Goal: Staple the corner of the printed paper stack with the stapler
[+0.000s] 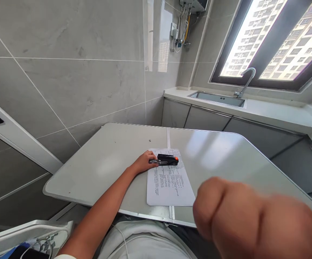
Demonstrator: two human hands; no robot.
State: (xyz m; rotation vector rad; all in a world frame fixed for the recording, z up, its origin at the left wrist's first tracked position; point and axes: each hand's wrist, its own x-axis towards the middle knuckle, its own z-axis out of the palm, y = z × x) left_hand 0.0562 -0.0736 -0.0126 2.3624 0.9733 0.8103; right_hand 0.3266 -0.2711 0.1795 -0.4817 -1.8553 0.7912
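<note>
A black stapler (168, 159) with an orange-red end lies sideways across a printed sheet of paper (169, 187) on the table. At the stapler's silver end is my left hand (146, 162), its fingers closed around that end and resting over the sheet's left edge. My right hand (253, 216) is raised very near the camera, large and blurred at the lower right, apart from the stapler. Its fingers are curled into a fist, and the inside is hidden.
The light folding table (123, 154) has a seam down its middle. Tiny dark bits (150, 140) lie beyond the paper. Behind stand a counter with a sink (218, 98) and a tap (249, 81). A white chair or rack (23, 230) is at the lower left.
</note>
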